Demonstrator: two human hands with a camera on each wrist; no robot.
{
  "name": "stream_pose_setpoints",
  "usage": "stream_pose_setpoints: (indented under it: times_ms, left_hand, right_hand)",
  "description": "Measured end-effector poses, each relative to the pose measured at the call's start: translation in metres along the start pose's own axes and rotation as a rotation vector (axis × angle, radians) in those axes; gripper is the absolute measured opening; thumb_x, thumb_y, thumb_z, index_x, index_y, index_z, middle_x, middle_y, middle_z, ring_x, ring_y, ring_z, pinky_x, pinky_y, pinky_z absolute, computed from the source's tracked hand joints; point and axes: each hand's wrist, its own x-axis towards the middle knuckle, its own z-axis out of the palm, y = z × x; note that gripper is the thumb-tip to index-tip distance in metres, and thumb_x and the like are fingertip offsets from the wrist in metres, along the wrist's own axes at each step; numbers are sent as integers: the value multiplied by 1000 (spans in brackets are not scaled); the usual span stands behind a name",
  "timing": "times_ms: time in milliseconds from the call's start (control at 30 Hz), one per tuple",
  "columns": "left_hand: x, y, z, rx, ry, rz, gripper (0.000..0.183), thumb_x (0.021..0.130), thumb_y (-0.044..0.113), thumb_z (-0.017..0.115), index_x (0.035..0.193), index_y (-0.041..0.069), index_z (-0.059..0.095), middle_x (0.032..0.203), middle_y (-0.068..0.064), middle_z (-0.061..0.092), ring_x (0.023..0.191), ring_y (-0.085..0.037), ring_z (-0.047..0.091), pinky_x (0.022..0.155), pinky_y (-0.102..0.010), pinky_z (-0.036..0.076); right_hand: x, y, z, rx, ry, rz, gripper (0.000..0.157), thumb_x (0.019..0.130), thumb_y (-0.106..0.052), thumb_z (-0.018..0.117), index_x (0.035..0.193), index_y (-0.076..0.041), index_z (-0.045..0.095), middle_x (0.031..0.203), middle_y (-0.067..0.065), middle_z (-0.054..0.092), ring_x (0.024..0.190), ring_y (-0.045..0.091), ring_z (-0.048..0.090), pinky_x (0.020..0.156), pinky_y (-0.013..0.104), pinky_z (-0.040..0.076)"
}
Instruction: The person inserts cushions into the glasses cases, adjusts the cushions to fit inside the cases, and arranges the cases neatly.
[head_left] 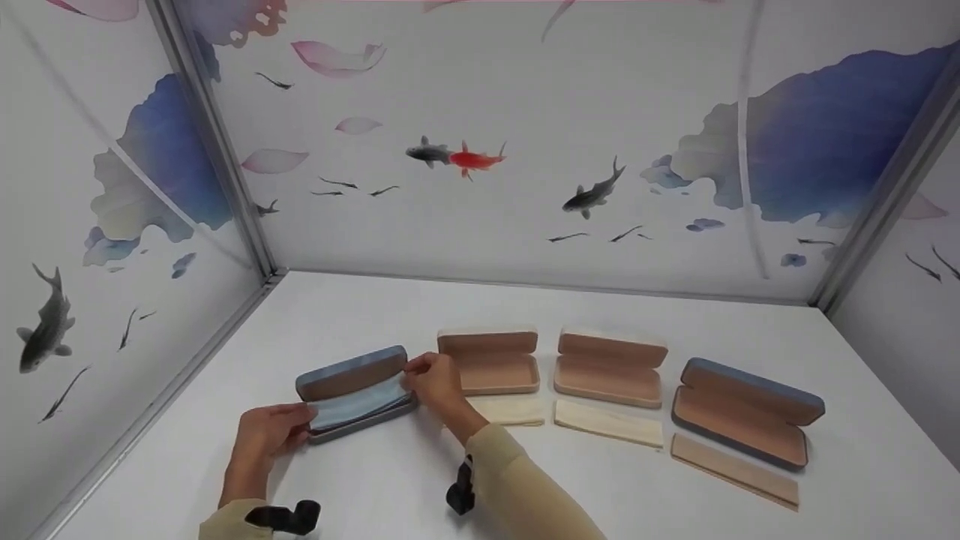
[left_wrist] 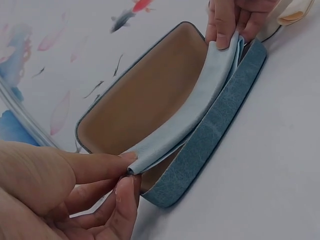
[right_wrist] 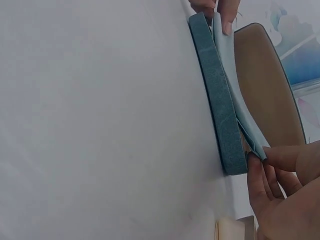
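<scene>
A light blue folded cloth [head_left: 360,403] stretches lengthwise over the open blue glasses case [head_left: 367,424], sagging in the middle toward its base. At the cloth's left end, my left hand [head_left: 271,431] pinches it between thumb and fingers. My right hand [head_left: 438,384] pinches the opposite end at the case's right side. In the left wrist view, the cloth [left_wrist: 185,115] lies between the brown-lined lid [left_wrist: 145,85] and the blue front wall [left_wrist: 210,130]. From the right wrist, the cloth [right_wrist: 235,75] shows its folded layers along the case's rim.
To the right stand two open cases with tan lining [head_left: 491,373] [head_left: 609,381] and an open dark blue case [head_left: 742,424]. Before them lie cream folded cloths [head_left: 510,412] [head_left: 607,426] and a tan folded cloth [head_left: 735,469]. Printed panels [head_left: 480,225] enclose the white table.
</scene>
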Motion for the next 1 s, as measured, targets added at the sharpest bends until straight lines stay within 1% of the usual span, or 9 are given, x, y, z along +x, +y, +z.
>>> stream_pose_setpoints:
  times_ms: [200, 433, 600, 800, 1000]
  left_hand:
    - [0, -3, 1, -2, 13, 18, 47, 91, 12, 71, 128, -15, 58, 68, 3, 66, 61, -5, 58, 57, -16, 50]
    - [-1, -4, 1, 21, 36, 41, 42, 90, 14, 72, 120, -13, 63, 65, 3, 64, 57, -5, 56, 55, -18, 48]
    - [-1, -4, 2, 38, 47, 43, 43, 90, 16, 73, 120, -13, 63, 65, 3, 64, 57, -5, 56, 55, -18, 48]
    - [-2, -4, 2, 45, 60, 36, 38, 90, 15, 72, 117, -11, 66, 64, 4, 64, 57, -6, 55, 55, -19, 48]
    - [-2, -4, 1, 56, 65, 39, 39, 91, 16, 70, 118, -11, 65, 67, 3, 62, 59, -8, 55, 56, -20, 49]
  right_hand:
    - [-1, 3, 1, 7, -1, 7, 9, 87, 1, 71, 93, -5, 70, 87, 3, 65, 77, 11, 57, 64, 19, 48]
    - [-2, 3, 1, -6, 12, -24, 9, 85, 2, 74, 93, -2, 70, 87, 6, 67, 74, 10, 55, 61, 19, 46]
    - [-1, 4, 1, 8, 14, -10, 10, 86, 3, 73, 93, -3, 69, 87, 5, 67, 73, 11, 56, 61, 19, 46]
    - [-2, 4, 1, 19, 15, -1, 12, 84, 3, 75, 93, -2, 69, 86, 5, 66, 73, 11, 56, 60, 19, 47]
    - [-1, 4, 0, 0, 8, -9, 15, 82, 2, 77, 94, -2, 68, 86, 5, 65, 73, 11, 56, 61, 19, 46]
